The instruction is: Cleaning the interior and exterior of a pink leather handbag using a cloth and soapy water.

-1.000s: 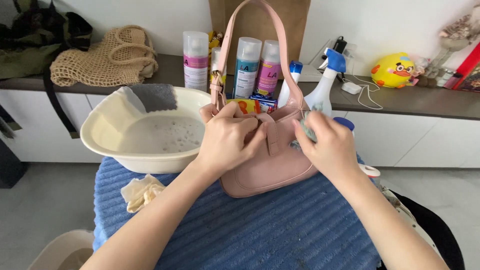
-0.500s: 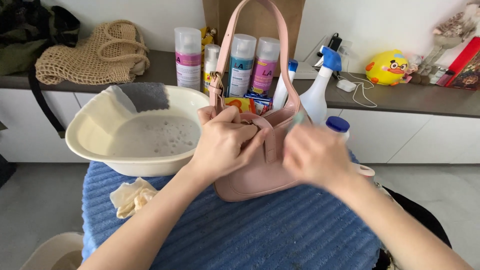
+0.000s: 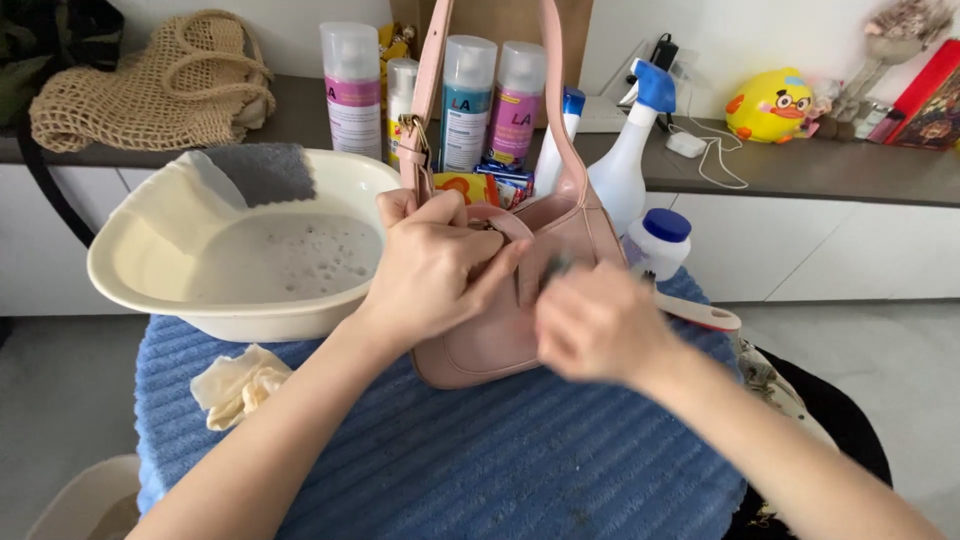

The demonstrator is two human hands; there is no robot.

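A pink leather handbag (image 3: 470, 345) stands upright on a blue ribbed towel (image 3: 480, 460), its long strap rising out of the top of the view. My left hand (image 3: 430, 270) grips the bag's top edge by the flap strap. My right hand (image 3: 595, 325), blurred by motion, presses a small grey-green cloth (image 3: 557, 265) against the front of the bag; only a corner of the cloth shows above the fingers.
A cream basin (image 3: 150, 285) of soapy water with a grey sponge (image 3: 262, 172) on its rim sits to the left. Spray cans (image 3: 465, 90), a spray bottle (image 3: 625, 165) and a blue-capped jar (image 3: 658, 243) stand behind the bag. A crumpled yellowish cloth (image 3: 237, 383) lies on the towel.
My right hand has slid with the cloth from the bag's upper right side leftward and down across its front. My left hand keeps its grip. The view has shifted slightly.
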